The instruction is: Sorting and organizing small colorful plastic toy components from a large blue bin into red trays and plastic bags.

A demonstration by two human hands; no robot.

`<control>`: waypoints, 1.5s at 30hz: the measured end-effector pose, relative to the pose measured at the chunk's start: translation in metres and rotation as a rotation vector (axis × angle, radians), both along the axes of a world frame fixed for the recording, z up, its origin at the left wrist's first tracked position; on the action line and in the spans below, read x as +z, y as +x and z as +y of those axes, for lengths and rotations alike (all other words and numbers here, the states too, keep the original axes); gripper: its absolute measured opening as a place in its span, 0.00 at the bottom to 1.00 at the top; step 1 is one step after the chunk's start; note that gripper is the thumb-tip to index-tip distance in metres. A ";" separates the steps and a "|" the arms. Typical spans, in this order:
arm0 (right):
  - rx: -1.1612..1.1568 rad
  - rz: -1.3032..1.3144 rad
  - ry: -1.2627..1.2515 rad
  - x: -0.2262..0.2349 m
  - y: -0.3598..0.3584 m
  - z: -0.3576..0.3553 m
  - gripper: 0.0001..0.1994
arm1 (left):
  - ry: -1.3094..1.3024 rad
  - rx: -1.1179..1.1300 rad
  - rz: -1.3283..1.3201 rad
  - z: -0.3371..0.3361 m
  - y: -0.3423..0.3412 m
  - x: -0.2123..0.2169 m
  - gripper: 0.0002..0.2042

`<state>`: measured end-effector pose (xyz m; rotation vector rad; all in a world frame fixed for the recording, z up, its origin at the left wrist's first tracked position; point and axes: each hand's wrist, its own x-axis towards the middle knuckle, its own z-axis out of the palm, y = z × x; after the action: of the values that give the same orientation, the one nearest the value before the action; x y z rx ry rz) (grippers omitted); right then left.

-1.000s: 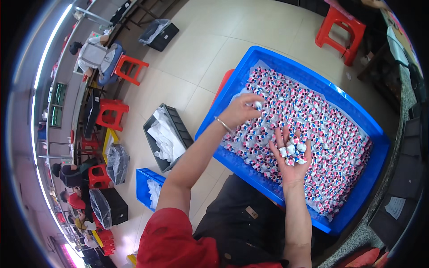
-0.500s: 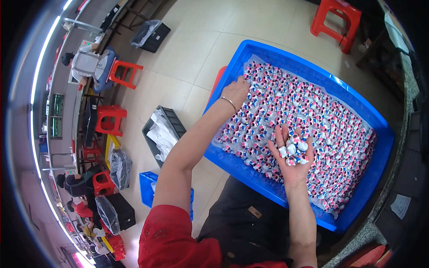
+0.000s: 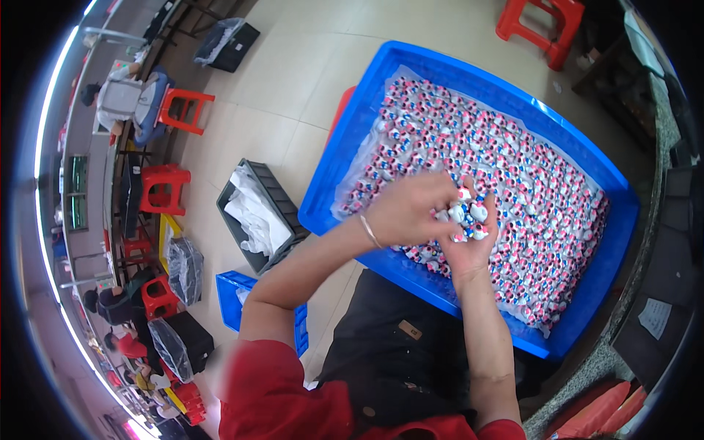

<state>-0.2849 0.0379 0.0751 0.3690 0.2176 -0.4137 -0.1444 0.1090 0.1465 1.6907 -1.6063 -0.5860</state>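
Observation:
A big blue plastic bin [image 3: 323, 198] holds many small white figurines [image 3: 543, 191] with pink, blue and black painted parts, laid in close rows over thin white sheeting [image 3: 356, 183]. Over its near side, my right hand [image 3: 469, 253] is cupped palm up around several loose figurines [image 3: 463, 214]. My left hand [image 3: 411, 210], with a bracelet at the wrist, has come to the edge of that palm. Its thumb and fingers, blurred a little, close around a whitish figurine [image 3: 442, 215] beside the pile.
A grey crate [image 3: 293, 242] with white sheeting and a smaller blue crate [image 3: 229, 308] stand on the floor to the left. Red stools [image 3: 165, 188] and people [image 3: 125, 99] line a far-left workbench. Another red stool [image 3: 543, 26] is at the top right; a stone-like ledge [image 3: 623, 323] runs along the right.
My left hand has left the figurines at the bin's left side and moved right and nearer, to my right palm. My right hand still cups its figurines. The view has shifted slightly.

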 end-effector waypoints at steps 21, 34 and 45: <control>-0.037 0.135 0.015 0.010 -0.015 0.005 0.19 | 0.065 0.409 0.743 0.024 0.070 -0.047 0.11; -0.044 0.110 0.016 0.007 -0.017 0.002 0.19 | 0.141 0.019 -0.870 0.001 0.124 -0.096 0.14; -0.061 0.131 0.054 0.004 0.002 0.002 0.23 | -0.057 0.041 -0.197 0.004 0.042 -0.009 0.09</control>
<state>-0.2829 0.0396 0.0789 0.4029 0.3461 -0.4938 -0.1021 0.1126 0.1372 1.7791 -1.7033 -0.3588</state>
